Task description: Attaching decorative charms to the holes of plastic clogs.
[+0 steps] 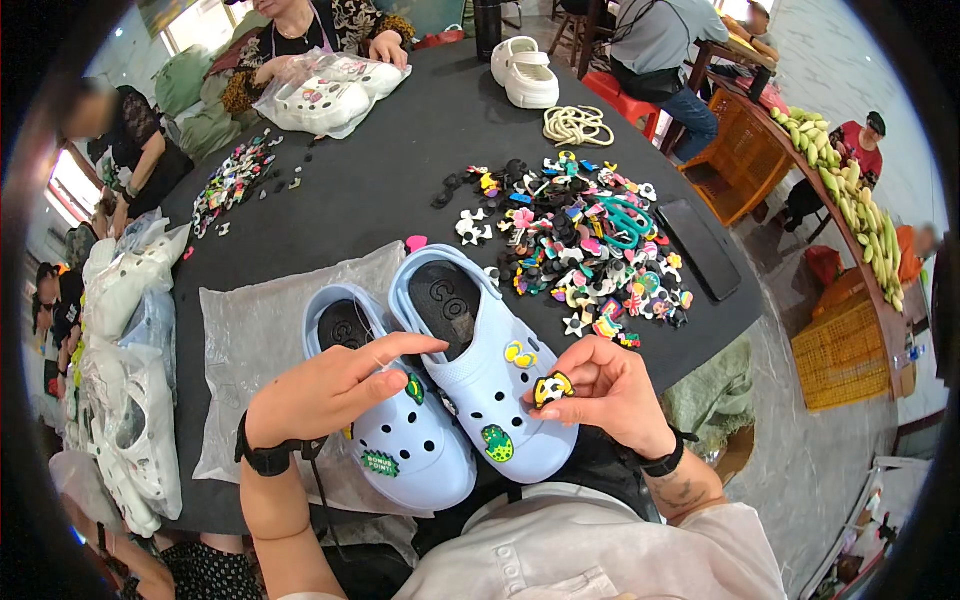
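Two light-blue foam clogs, a left clog (425,465) and a right clog (485,385), lie side by side at the table's near edge. A black-and-white football charm with a yellow rim (551,389) is pinched in my right hand (610,392), just over the right clog's outer side. That clog carries a yellow flip-flop charm (520,354) and a green egg-shaped charm (497,443). Over the left clog, my left hand (325,392) has its fingers apart and grips nothing; its index fingertip reaches the right clog's opening. A green speech-bubble charm (381,463) sits on the left clog.
A heap of mixed charms (585,245) covers the table's right side, beside a black phone-like slab (698,250). Under the clogs lies a clear plastic bag (250,350). Bagged white clogs (125,400) line the left edge; white clogs (527,75) stand at the back. Other people sit around.
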Tool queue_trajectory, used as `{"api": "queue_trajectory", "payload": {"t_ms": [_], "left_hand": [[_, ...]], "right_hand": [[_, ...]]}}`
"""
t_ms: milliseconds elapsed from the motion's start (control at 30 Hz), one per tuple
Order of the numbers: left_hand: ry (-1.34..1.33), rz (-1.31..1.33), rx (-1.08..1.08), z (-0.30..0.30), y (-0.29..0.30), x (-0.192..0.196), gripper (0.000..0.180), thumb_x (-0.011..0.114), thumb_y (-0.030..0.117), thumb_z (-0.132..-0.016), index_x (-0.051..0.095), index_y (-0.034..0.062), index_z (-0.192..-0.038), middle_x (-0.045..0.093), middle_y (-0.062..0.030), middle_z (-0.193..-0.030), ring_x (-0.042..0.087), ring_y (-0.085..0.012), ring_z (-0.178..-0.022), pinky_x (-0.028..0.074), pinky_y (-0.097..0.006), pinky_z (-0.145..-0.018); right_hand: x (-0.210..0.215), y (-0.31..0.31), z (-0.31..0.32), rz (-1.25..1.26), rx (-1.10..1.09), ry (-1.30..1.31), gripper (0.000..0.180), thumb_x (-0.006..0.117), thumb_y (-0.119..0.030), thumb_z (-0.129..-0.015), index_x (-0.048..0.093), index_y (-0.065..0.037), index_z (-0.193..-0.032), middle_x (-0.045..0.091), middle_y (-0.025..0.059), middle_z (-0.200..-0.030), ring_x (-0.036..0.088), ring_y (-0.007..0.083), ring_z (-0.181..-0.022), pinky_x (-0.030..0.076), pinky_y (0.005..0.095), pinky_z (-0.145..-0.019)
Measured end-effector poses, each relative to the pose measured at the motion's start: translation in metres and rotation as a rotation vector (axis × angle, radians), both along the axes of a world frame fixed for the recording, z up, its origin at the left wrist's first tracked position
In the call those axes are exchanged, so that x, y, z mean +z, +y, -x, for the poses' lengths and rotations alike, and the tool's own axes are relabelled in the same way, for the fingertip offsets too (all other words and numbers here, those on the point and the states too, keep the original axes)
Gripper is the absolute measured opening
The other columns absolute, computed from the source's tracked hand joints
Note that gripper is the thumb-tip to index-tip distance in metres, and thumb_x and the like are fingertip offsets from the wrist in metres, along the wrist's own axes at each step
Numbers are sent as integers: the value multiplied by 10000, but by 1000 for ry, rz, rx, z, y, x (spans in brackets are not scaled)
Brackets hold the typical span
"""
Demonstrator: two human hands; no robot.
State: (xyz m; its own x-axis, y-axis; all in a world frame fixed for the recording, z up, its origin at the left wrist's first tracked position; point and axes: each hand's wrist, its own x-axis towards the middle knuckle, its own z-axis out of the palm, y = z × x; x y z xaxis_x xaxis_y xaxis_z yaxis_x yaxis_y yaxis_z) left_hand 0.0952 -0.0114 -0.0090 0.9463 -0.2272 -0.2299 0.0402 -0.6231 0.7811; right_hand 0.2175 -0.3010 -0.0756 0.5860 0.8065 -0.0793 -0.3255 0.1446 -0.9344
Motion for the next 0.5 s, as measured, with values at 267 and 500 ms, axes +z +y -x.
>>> {"api": "queue_trajectory", "payload": {"t_ms": [267, 500], "left_hand": [[-76, 31, -5, 2, 1, -5, 449, 405, 343, -1041, 448, 136, -1437, 652, -106, -1173, 611, -236, -727, 479, -345, -730], [-19, 7, 9, 1, 0, -1, 433, 404, 305, -1035, 449, 141, -1434, 664, -112, -1035, 590, -227, -683, 467, -343, -690]], "right_hand": [[-11, -2, 10, -71, -110, -150, 308, 799, 49, -776, 625, 31, -1030, 717, 115, -996, 681, 122, -899, 523, 232, -706], [-16, -7, 5, -72, -171, -143, 188, 744, 9, -852, 683, 2, -1030, 690, 73, -1022, 641, 103, -909, 511, 241, -789]]}}
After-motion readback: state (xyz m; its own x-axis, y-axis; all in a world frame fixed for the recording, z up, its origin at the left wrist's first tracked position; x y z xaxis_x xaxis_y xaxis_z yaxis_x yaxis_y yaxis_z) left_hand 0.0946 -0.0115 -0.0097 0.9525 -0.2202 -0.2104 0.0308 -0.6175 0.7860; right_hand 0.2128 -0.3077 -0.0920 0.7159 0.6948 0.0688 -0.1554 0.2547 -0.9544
